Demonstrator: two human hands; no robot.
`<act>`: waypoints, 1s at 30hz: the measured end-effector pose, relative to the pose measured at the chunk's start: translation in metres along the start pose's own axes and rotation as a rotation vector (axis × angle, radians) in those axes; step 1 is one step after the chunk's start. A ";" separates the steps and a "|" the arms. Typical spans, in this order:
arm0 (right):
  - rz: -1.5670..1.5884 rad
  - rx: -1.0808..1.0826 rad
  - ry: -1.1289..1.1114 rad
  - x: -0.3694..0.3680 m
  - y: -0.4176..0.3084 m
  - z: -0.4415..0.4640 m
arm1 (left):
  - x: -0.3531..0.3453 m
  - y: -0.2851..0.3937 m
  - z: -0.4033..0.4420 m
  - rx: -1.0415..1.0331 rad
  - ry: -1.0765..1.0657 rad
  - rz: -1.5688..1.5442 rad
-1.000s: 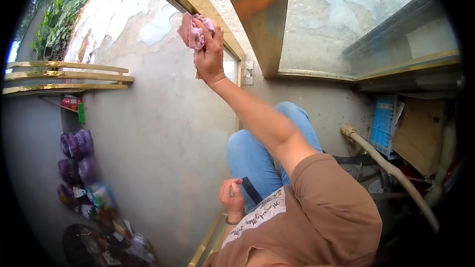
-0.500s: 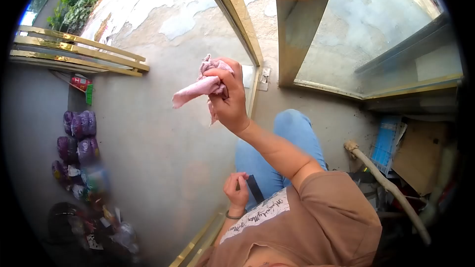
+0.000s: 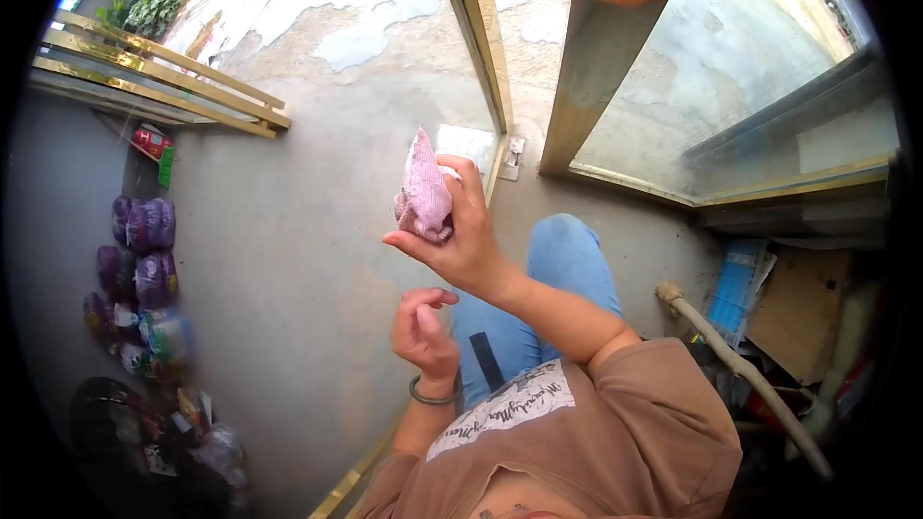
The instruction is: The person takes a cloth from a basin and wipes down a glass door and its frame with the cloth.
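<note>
My right hand [image 3: 461,226] grips a bunched pink cloth [image 3: 425,194]; its thumb sticks out to the left below the cloth. Behind the cloth is a glass door pane [image 3: 317,259] in a gold-coloured frame [image 3: 478,29]. Whether the cloth touches the glass, I cannot tell. Lower down, my left hand [image 3: 425,332] is raised in front of my thigh, its fingers loosely bent and apart, with nothing seen in them. A dark bracelet [image 3: 435,391] circles that wrist.
A second framed glass panel [image 3: 711,86] stands at the right. Near it a wooden stick [image 3: 745,370] leans by a cardboard sheet [image 3: 800,308]. Several purple wrapped bundles [image 3: 152,226] lie at the left, below gold slats [image 3: 163,67].
My right hand has moved down and turned, so the cloth now points upward instead of left. My left hand has risen and moved left, its fingers loosening.
</note>
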State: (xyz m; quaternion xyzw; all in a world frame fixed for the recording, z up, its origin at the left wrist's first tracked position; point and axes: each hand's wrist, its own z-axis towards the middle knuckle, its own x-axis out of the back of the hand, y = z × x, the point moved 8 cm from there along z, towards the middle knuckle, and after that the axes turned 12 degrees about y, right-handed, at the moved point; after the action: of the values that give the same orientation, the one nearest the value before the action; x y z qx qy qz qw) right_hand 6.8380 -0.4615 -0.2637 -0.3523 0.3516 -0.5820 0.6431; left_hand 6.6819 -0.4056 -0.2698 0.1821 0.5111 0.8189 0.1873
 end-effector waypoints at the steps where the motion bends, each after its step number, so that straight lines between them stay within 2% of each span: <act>1: 0.018 -0.036 -0.007 -0.003 0.005 -0.003 | 0.001 0.004 0.003 0.008 0.023 -0.023; 5: 0.094 -0.168 -0.025 -0.007 0.015 -0.006 | 0.001 0.009 0.012 0.046 0.096 -0.098; 8: 0.053 -0.023 -0.062 -0.001 -0.009 -0.006 | 0.003 0.008 0.012 0.009 0.061 -0.083; 12: 0.100 -0.151 -0.024 -0.005 0.004 -0.008 | 0.005 0.007 0.010 0.008 0.064 -0.106; 14: 0.095 -0.145 -0.034 -0.007 0.004 -0.009 | 0.008 0.006 0.010 -0.009 0.044 -0.146; 17: 0.018 0.008 0.019 -0.002 -0.007 -0.007 | 0.006 0.010 0.007 -0.025 0.025 -0.100; 21: 0.459 -0.618 0.142 -0.011 0.035 -0.002 | 0.008 0.016 -0.006 -0.044 -0.039 -0.094; 24: 0.447 -0.538 0.263 -0.028 0.041 0.004 | 0.018 0.020 -0.029 -0.138 -0.143 -0.046; 25: 0.297 -0.289 0.259 -0.039 0.036 -0.015 | 0.024 0.018 -0.038 -0.174 -0.170 -0.015; 27: 0.249 0.292 0.208 -0.021 -0.075 -0.039 | 0.040 0.008 -0.062 -0.223 -0.176 0.013; 28: 0.432 0.596 0.092 -0.023 -0.104 -0.078 | 0.053 0.001 -0.080 -0.227 -0.162 0.008; 29: 0.442 0.874 -0.045 -0.024 -0.120 -0.118 | 0.063 -0.002 -0.093 -0.226 -0.163 -0.002; 30: 0.514 0.926 -0.111 -0.028 -0.117 -0.148 | 0.063 0.003 -0.099 -0.284 -0.284 0.023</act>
State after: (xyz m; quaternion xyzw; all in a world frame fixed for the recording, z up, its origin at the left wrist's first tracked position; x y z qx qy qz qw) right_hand 6.6499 -0.4485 -0.2358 0.0357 0.0985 -0.4802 0.8709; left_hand 6.5793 -0.4517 -0.3011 0.2735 0.3567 0.8509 0.2719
